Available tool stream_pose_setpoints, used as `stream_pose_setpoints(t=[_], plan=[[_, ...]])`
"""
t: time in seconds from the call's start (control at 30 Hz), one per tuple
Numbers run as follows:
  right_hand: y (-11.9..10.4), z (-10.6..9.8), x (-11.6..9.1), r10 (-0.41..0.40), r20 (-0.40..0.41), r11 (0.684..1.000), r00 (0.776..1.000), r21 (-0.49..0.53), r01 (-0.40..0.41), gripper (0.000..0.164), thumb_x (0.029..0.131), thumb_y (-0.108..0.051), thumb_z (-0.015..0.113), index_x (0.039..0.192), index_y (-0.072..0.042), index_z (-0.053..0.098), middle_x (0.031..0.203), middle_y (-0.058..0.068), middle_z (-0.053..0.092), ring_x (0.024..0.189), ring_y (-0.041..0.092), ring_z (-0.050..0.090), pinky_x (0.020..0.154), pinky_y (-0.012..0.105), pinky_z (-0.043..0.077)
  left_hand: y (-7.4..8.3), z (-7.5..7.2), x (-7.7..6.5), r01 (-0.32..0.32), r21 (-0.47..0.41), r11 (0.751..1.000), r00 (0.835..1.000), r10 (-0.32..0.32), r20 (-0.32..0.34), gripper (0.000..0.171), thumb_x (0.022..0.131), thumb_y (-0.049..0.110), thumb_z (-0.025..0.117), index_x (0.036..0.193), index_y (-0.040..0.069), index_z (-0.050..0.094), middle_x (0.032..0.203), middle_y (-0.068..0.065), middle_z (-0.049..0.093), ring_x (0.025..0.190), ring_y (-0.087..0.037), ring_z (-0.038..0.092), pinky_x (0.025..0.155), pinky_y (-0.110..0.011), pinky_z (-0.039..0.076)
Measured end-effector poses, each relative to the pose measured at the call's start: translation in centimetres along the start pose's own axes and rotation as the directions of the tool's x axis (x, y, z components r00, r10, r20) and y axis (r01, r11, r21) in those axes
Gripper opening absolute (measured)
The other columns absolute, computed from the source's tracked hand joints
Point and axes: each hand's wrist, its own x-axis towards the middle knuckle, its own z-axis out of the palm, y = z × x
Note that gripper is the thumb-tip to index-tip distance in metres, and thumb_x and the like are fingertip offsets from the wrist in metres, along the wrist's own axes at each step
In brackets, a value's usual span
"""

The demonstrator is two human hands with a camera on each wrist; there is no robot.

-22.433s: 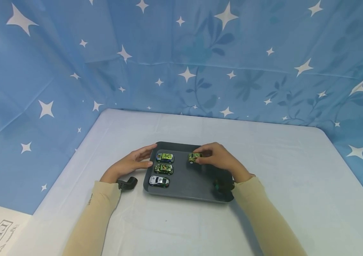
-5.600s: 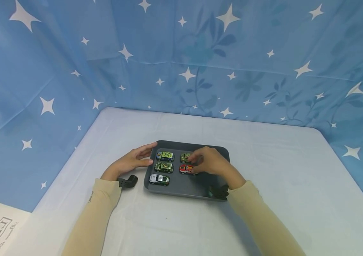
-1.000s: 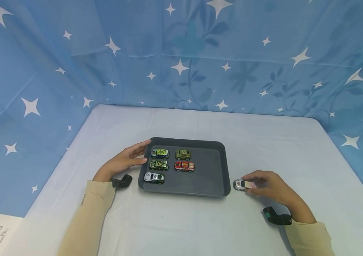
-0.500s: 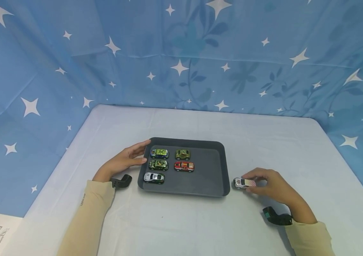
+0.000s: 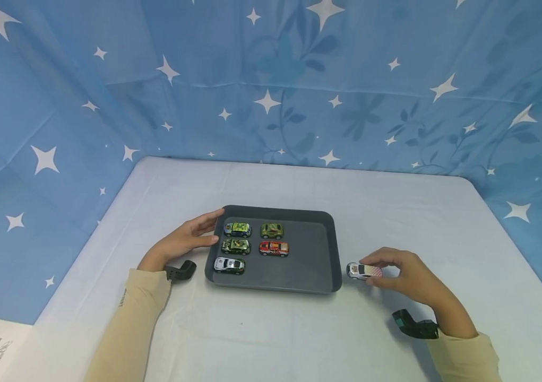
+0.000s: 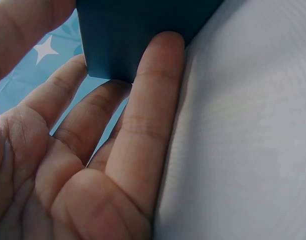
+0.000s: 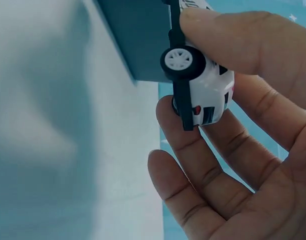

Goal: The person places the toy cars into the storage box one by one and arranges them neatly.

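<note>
In the head view my right hand point(image 5: 405, 273) pinches a white toy car point(image 5: 363, 270) between thumb and fingers, just right of the grey tray point(image 5: 299, 289). The right wrist view shows the toy car point(image 7: 209, 92) side-on, wheels toward the tablecloth, a gap below it. At the tray's left end my left hand point(image 5: 182, 241) touches the rim. Its thumb point(image 6: 145, 110) lies along the tray wall point(image 6: 113, 40), the other fingers reaching to the same end. Inside stand a blue-yellow car point(image 5: 238, 229), a camouflage car point(image 5: 236, 246), a silver car point(image 5: 230, 265), an olive car point(image 5: 272, 230) and a red car point(image 5: 274, 248).
A white cloth covers the table point(image 5: 271, 334). Behind it hangs a blue curtain point(image 5: 204, 122) with white stars. The cars fill the tray's left and middle columns; bare tray floor shows at its right. Dark cameras are strapped to both wrists.
Since the older frames, the olive and red cars have been let go in the middle column. My right hand has left the tray and taken the white car, now lifted slightly. The left hand stays.
</note>
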Motion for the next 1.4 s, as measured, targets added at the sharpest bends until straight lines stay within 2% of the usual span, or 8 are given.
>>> stream_pose_setpoints(t=[0.27,0.6,0.83,1.0,1.23,1.4], plan=[[-0.8,0.1,0.7,-0.051,0.007,0.999,0.999,0.016,0.05,0.038,0.079,-0.001,0.095,0.113,-0.01,0.082,0.107,-0.003,0.077,0.095,0.002,0.065,0.082,0.027,0.058,-0.1,0.0,0.0,0.0,-0.009,1.0,1.0,0.0,0.003,0.079,0.106,0.016,0.07,0.172,0.005,0.028,0.176,-0.022,0.026,0.161,-0.049,0.025,0.129,-0.066,0.019],[-1.5,0.9,1.9,-0.152,-0.003,0.985,0.988,0.085,0.152,0.039,0.081,0.004,0.092,0.115,-0.01,0.081,0.107,-0.002,0.077,0.094,0.006,0.068,0.085,0.021,0.057,0.0,0.1,-0.1,0.004,-0.008,1.0,1.0,-0.004,-0.002,0.079,0.106,0.018,0.071,0.172,0.005,0.028,0.176,-0.021,0.027,0.161,-0.048,0.026,0.129,-0.066,0.02],[-2.1,1.5,2.6,-0.184,0.006,0.977,0.983,0.107,0.182,0.039,0.082,0.005,0.091,0.116,-0.01,0.081,0.109,-0.001,0.077,0.097,0.007,0.068,0.089,0.02,0.057,0.1,0.1,-0.1,-0.002,-0.012,1.0,1.0,0.002,0.004,0.079,0.106,0.017,0.07,0.172,0.005,0.027,0.177,-0.021,0.026,0.161,-0.048,0.025,0.129,-0.066,0.02],[-2.5,2.1,3.0,-0.168,0.028,0.98,0.985,0.112,0.164,0.037,0.085,0.002,0.09,0.118,-0.011,0.08,0.111,-0.002,0.077,0.097,0.007,0.067,0.088,0.025,0.058,0.1,0.1,-0.1,-0.001,-0.016,1.0,1.0,0.001,0.003,0.079,0.106,0.016,0.07,0.171,0.005,0.028,0.176,-0.021,0.026,0.161,-0.048,0.026,0.129,-0.065,0.02],[-3.1,3.0,3.3,-0.102,0.071,0.988,0.992,0.121,0.092,0.033,0.087,-0.004,0.09,0.118,-0.011,0.08,0.109,-0.005,0.075,0.094,0.007,0.065,0.083,0.034,0.059,-0.1,0.1,0.0,-0.008,-0.022,1.0,1.0,0.008,0.005,0.08,0.105,0.017,0.071,0.171,0.004,0.028,0.176,-0.021,0.026,0.161,-0.048,0.025,0.129,-0.065,0.02],[-3.5,3.5,3.7,-0.114,0.072,0.987,0.991,0.125,0.105,0.033,0.086,-0.002,0.09,0.117,-0.01,0.081,0.107,-0.006,0.074,0.093,0.009,0.063,0.081,0.036,0.059,0.2,0.1,-0.1,0.002,-0.024,1.0,1.0,-0.002,0.001,0.08,0.105,0.018,0.072,0.171,0.004,0.028,0.176,-0.021,0.027,0.161,-0.047,0.025,0.129,-0.064,0.021]])
